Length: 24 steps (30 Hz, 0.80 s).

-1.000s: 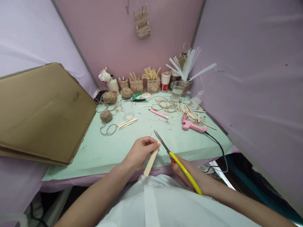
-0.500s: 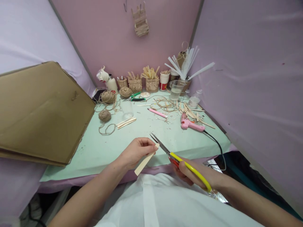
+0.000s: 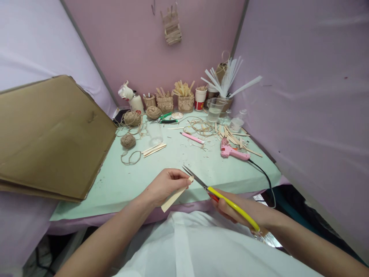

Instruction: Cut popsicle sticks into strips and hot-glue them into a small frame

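Between the thumb and fingers of my left hand (image 3: 170, 184) is a flat pale wooden stick (image 3: 173, 200), its long end slanting down toward me over the table's front edge. My right hand (image 3: 230, 206) grips scissors (image 3: 198, 181) by their yellow and red handles. The narrow metal blades point up and left, slightly parted at the tips, close by the stick's upper end. Whether a blade touches the stick I cannot tell. A small bundle of similar sticks (image 3: 155, 150) lies beyond my left hand, near a clear plastic cup (image 3: 155, 132).
A pink glue gun (image 3: 233, 152) with a black cord lies at right, beside scattered wood pieces (image 3: 230, 136). A pink cutter (image 3: 191, 137), green-handled pliers (image 3: 168, 121) and twine balls (image 3: 128, 141) lie farther back. Large cardboard (image 3: 54, 134) leans at left. Stick-filled baskets (image 3: 185, 104) line the wall.
The scissor blades have closed slightly at the stick's upper end. The stick's lower end has shifted a little left. Both hands otherwise stay nearly in place.
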Available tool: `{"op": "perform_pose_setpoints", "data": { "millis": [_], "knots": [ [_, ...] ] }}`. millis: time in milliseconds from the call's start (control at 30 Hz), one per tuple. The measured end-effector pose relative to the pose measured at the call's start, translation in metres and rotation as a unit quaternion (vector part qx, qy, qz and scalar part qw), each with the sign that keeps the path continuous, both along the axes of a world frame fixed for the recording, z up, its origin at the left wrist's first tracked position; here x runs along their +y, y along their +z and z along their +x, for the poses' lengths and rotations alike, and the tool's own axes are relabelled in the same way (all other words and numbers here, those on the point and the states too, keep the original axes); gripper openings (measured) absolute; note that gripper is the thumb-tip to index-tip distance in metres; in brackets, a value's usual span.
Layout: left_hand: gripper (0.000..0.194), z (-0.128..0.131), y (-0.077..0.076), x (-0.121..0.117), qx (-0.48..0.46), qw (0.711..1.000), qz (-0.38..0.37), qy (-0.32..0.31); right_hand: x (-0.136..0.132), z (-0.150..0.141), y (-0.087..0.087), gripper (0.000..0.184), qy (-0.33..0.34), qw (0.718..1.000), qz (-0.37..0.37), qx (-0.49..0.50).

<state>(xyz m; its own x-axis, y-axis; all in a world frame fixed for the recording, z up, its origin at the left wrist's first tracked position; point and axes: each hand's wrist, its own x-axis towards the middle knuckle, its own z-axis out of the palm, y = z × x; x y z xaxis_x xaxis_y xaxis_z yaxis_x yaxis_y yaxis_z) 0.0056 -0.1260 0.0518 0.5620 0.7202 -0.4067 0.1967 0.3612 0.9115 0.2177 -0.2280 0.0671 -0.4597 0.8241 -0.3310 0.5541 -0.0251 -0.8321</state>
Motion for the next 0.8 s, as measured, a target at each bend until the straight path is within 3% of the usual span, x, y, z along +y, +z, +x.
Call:
{"op": "perform_pose_setpoints", "data": {
  "millis": [200,500,667,800],
  "knots": [
    [0.025,-0.002,-0.002,0.001,0.005,1.0,0.0,-0.004,-0.001,-0.001,0.002,0.049,-0.004,1.0,-0.002,0.021],
    [0.018,-0.005,-0.002,0.002,0.018,0.999,0.005,-0.028,-0.003,0.001,-0.01,0.038,-0.029,0.998,-0.035,0.05],
    [0.018,-0.005,-0.002,0.003,-0.005,1.0,-0.019,-0.022,-0.003,0.004,-0.014,0.04,-0.083,0.993,-0.053,0.068],
    [0.021,-0.002,-0.005,0.01,-0.092,0.995,-0.049,-0.004,0.015,0.002,-0.018,0.038,-0.148,0.981,0.013,0.124]
  ]
}}
